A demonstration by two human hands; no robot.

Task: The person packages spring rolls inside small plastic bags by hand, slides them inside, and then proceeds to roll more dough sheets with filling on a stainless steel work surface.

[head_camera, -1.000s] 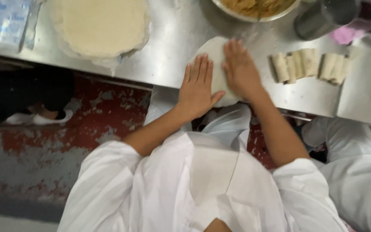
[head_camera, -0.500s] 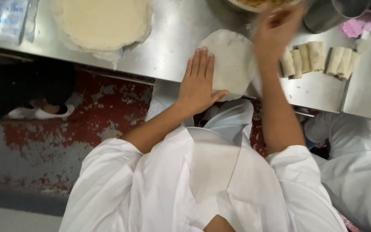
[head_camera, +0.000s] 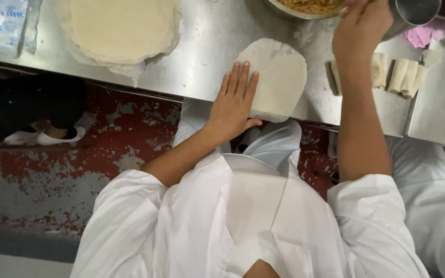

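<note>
Since the earlier frame, our right hand has left the wrapper and gone up to the rim of the metal bowl with the brown filling, while our left hand has stayed flat where it was. We hold the round thin wrapper on the steel counter, close to its near edge, and our left fingers, straight and pressed together, lie on the left border of the wrapper with the thumb out along its lower edge. To do this well, we judge that the left palm should press lightly and evenly, so the sheet does not slide or wrinkle, and the filling should land in the middle, away from the edges. Our right arm is stretched forward and its wrist is bent toward the bowl; the fingers are partly cut by the frame, so we cannot tell if they pinch anything. Finished rolls lie to the right of this arm, and a stack of wrappers lies well apart on the left.
</note>
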